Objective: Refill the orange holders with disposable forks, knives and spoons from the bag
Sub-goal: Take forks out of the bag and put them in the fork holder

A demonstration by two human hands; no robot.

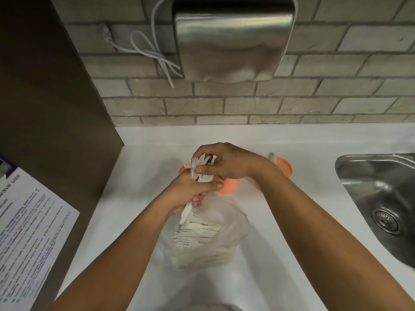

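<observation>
My left hand (190,194) grips a bundle of white plastic forks (197,169) by the handles, tines pointing up. My right hand (226,162) pinches the tines of the same bundle from above. Both hands hover over the orange holders: one (228,187) shows just below my right hand, another (285,168) with a mesh bottom stands to the right behind my right wrist, and a sliver of a third (182,169) peeks out at the left. A clear plastic bag (208,239) with more white cutlery lies on the counter between my forearms.
The white counter (139,176) meets a brick wall at the back. A steel sink (381,198) is set in at the right. A steel dispenser (231,39) hangs on the wall with a white cable (155,52) beside it. A dark panel with a printed notice (27,239) stands on the left.
</observation>
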